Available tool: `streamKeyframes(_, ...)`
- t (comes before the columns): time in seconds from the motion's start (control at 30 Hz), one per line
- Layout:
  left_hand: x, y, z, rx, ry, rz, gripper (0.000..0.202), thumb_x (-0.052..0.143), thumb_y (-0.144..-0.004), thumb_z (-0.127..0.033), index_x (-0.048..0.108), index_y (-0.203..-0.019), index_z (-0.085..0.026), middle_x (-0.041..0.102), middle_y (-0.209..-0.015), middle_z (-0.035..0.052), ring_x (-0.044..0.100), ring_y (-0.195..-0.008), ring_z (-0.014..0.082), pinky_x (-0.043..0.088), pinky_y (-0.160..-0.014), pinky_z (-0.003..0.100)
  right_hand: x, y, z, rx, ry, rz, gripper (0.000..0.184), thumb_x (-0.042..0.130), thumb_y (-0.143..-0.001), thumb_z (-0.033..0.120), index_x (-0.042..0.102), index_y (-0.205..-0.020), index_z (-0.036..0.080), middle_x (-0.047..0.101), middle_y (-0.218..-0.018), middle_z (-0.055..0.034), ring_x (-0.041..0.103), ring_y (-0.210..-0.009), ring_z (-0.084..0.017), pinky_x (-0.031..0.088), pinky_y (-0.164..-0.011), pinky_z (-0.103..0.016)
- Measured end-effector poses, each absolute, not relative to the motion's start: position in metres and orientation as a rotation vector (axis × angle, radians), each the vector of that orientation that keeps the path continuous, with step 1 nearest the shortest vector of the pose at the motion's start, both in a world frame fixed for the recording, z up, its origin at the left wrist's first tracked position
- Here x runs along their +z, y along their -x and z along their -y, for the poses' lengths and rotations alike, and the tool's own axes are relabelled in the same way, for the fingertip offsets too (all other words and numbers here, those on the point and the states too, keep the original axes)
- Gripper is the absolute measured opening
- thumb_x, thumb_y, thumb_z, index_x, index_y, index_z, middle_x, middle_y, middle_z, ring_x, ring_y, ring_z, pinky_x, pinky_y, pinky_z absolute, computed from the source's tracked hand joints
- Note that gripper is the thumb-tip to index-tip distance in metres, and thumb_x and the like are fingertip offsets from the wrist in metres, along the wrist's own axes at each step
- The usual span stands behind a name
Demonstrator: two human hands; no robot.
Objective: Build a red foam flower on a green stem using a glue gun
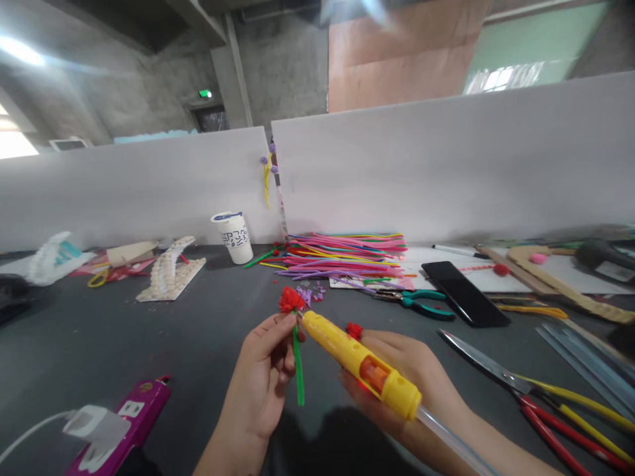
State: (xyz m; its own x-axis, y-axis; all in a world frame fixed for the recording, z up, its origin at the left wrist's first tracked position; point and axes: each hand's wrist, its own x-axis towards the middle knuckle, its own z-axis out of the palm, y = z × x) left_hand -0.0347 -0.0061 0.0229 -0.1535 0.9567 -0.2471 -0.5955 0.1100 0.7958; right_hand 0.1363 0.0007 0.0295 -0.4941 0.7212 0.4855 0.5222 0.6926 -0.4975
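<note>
Over table [198, 344], left hand [262, 367] — pinching red flower [290, 299], right hand [421, 367] — gripping yellow glue gun [342, 345]

Bench [198, 344]: dark grey top. Near left: magenta power strip [146, 406], white plug [89, 423] seated in it. Farther back on left: small board [182, 285] bearing pale beaded model [171, 264]. White cup [237, 243] with dark lettering upright to its right. Far middle: loose heap of long coloured stems [342, 254], mostly pink, red, purple. Purple scraps [317, 291] scattered just in front. Right of scraps: teal-handled pliers [430, 305]; black phone [464, 292] near them, slanted. Near right: large scissors [513, 378], red and yellow handles; clear strips [585, 370] just beyond.
</note>
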Motion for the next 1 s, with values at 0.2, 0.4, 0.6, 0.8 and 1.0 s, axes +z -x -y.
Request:
streamKeyframes(0.2,0.023,0.034,0.004,1.468,-0.493,-0.988,0.023,0.082,-0.058,-0.027,0.063,-0.057,-0.014,0.051,-0.039,-0.0076,0.036,-0.028,-0.0003,0.024,-0.025,0.007,0.028,-0.137,0.000,0.372,0.939,2.202,0.028,0.048,-0.083,0.031,0.040,-0.058,0.021,0.046,-0.054,0.0023,0.041,-0.045,-0.009,0.029,-0.044,-0.021)
streamKeyframes(0.4,0.024,0.033,0.006,1.464,-0.506,-1.016,0.024,0.082,-0.057,-0.029,0.063,-0.057,-0.014,0.048,-0.036,-0.0081,0.036,-0.028,0.0001,0.023,-0.025,0.007,0.029,-0.138,-0.001,0.374,0.933,2.214,0.028,0.048,-0.082,0.030,0.040,-0.057,0.021,0.046,-0.054,0.0020,0.041,-0.045,-0.010,0.029,-0.044,-0.022)
streamKeyframes(0.6,0.027,0.032,0.006,1.488,-0.535,-1.073,0.026,0.081,-0.057,-0.030,0.062,-0.059,-0.014,0.053,-0.041,-0.0072,0.036,-0.029,0.0000,0.022,-0.025,0.008,0.031,-0.138,0.001,0.399,0.994,2.215,0.029,0.045,-0.083,0.032,0.039,-0.057,0.021,0.046,-0.054,0.0015,0.041,-0.046,-0.010,0.030,-0.045,-0.022)
streamKeyframes(0.8,0.027,0.040,0.003,1.584,-0.501,-1.097,0.027,0.082,-0.054,-0.030,0.062,-0.061,-0.013,0.057,-0.047,-0.0071,0.038,-0.030,-0.0003,0.023,-0.026,0.009,0.031,-0.140,0.000,0.485,0.851,2.150,0.024,0.043,-0.085,0.027,0.043,-0.062,0.021,0.049,-0.062,-0.0002,0.045,-0.053,-0.012,0.033,-0.051,-0.024)
streamKeyframes(1.0,0.030,0.050,-0.001,1.751,-0.539,-1.117,0.026,0.080,-0.059,-0.030,0.061,-0.062,-0.013,0.056,-0.051,-0.0076,0.034,-0.033,-0.0013,0.023,-0.028,0.010,0.016,-0.132,-0.006,0.640,1.011,2.239,0.009,0.055,-0.075,0.015,0.048,-0.071,0.019,0.053,-0.074,-0.0006,0.050,-0.062,-0.013,0.034,-0.055,-0.024)
